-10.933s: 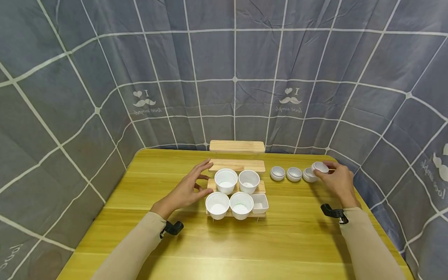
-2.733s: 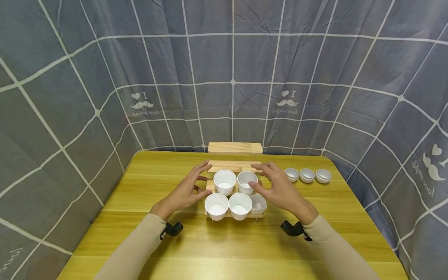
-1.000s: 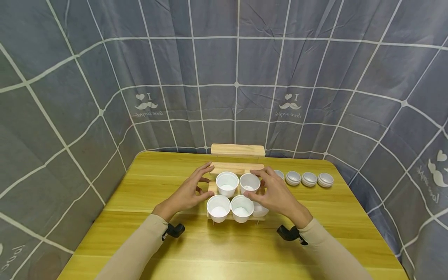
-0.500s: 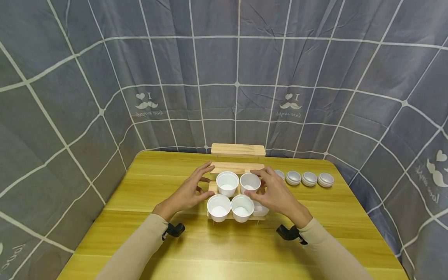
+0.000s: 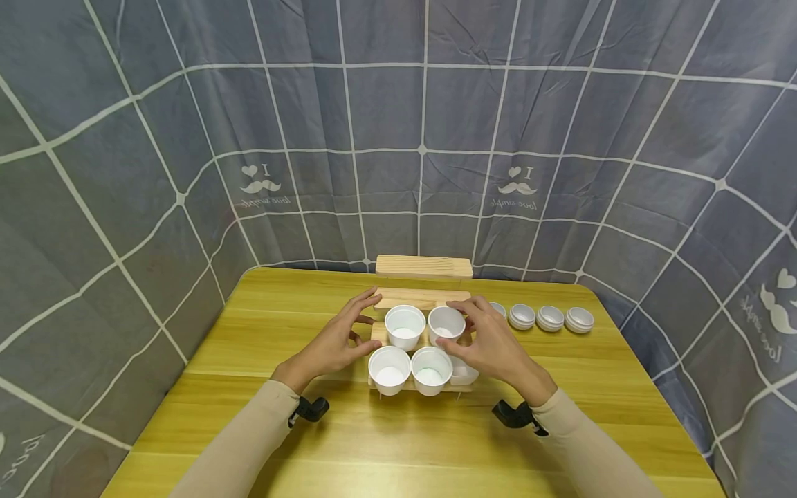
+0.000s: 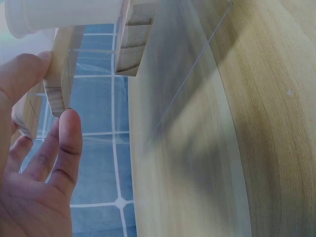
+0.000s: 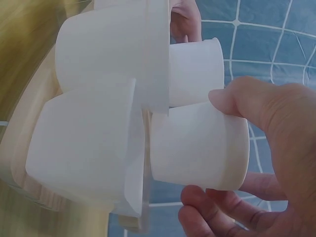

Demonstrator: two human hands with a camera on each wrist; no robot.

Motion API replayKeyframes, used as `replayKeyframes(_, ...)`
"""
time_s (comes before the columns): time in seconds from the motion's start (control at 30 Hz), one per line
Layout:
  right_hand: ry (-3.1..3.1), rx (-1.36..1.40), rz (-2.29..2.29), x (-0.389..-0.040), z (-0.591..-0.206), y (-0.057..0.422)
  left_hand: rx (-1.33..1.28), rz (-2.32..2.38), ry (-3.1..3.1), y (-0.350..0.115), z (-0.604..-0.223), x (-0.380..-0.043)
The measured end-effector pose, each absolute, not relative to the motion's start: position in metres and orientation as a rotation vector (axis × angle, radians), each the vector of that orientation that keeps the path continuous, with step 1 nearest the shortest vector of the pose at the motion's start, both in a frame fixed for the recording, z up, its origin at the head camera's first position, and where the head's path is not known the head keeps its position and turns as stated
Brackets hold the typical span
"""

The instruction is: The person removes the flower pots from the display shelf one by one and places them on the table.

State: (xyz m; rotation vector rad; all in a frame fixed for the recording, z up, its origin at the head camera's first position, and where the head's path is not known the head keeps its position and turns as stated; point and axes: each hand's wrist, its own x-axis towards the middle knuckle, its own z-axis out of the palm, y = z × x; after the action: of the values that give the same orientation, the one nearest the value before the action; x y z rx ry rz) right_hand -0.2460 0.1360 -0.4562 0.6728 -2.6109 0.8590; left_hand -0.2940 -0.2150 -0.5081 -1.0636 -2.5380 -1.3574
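My right hand grips a white plastic cup on a lower tier of a stepped wooden stand. In the right wrist view, its thumb lies on the near side of the cup by the rim, with fingertips under the far side. My left hand pinches the stand's left side; the left wrist view has thumb and forefinger at the end of one wooden board. Beside the gripped cup stands another white cup. Two more white cups, left and right, occupy the front tier.
A square white tub, partly hidden by my right hand, sits at the front tier's right end. Several small white bowls line up right of the stand on the wooden table. A grey checked curtain encloses the back and sides.
My right hand has left the row at the right, where it held a small white bowl, and come to the rear right cup. Since 2.7 s ago its thumb has lowered along the cup. Left hand unchanged.
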Motion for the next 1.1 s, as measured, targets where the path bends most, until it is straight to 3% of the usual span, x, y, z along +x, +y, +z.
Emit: replayKeyframes(1.1, -2.582, 0.653, 0.873, -0.241, -0.4545, 0.1409, -1.05, -1.36, -2.538, -0.2135, -0.5064, -0.2938)
